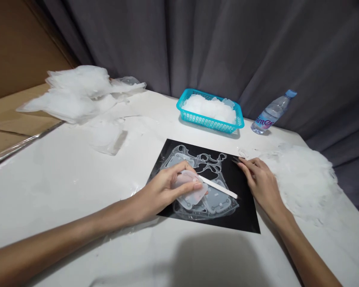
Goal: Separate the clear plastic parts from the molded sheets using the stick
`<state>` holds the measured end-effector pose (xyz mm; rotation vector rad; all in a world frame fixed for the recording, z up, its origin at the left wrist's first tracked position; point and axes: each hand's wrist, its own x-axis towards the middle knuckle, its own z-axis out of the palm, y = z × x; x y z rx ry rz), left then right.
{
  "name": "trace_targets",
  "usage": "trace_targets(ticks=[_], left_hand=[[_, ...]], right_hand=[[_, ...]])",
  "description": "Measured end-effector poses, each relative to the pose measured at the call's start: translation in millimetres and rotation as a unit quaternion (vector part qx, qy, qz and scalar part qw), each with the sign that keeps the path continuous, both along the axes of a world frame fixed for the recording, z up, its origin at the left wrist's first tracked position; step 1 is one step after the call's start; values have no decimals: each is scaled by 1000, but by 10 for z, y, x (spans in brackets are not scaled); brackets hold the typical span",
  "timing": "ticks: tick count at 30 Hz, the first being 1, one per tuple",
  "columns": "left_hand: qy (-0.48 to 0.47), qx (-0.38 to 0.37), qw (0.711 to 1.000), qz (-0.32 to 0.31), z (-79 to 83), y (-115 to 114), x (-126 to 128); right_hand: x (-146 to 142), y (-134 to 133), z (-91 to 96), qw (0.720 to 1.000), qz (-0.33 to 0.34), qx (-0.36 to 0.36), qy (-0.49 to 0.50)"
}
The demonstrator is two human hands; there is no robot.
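A black mat (245,215) lies on the white table in front of me, carrying a sheet of clear moulded plastic parts (202,161). My left hand (164,187) is curled over one clear plastic piece (193,193) and grips it above the sheet. A thin white stick (218,186) rests on the mat just right of that hand. My right hand (260,179) lies on the mat's right edge, fingers stretched toward a small dark object (235,160) at its fingertips; whether it grips that object is unclear.
A turquoise basket (209,119) full of clear pieces stands behind the mat. A water bottle (272,113) lies at the back right. Heaps of clear plastic scraps lie at the right (302,179) and back left (77,93). A grey curtain hangs behind.
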<state>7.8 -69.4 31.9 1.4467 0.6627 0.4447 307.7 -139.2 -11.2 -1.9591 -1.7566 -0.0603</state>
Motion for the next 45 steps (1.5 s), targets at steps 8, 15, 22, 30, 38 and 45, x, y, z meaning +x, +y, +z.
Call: trace_targets(ticks=[8,15,22,30,38,45], left_hand=[[10,185,982,48,-21,20,-23],[-54,287,956,33,-8,-22,-76],[-69,372,925,-18,-2,10,-143],[-112,419,900,-51,-85,36,-144],[-105,444,888,-57,-127,42,-149],[-75,436,894,-63,-110,29,-148]], right_hand=[[-465,-165,402,933,220,-30,284],[-536,-240,462,926,250,-17,283],[-528,-256,471,929,263,-12,261],[-516,-257,466,931,277,-19,238],[-533,-255,469,928,291,-15,233],[-538,-242,477,933,290,-16,215]])
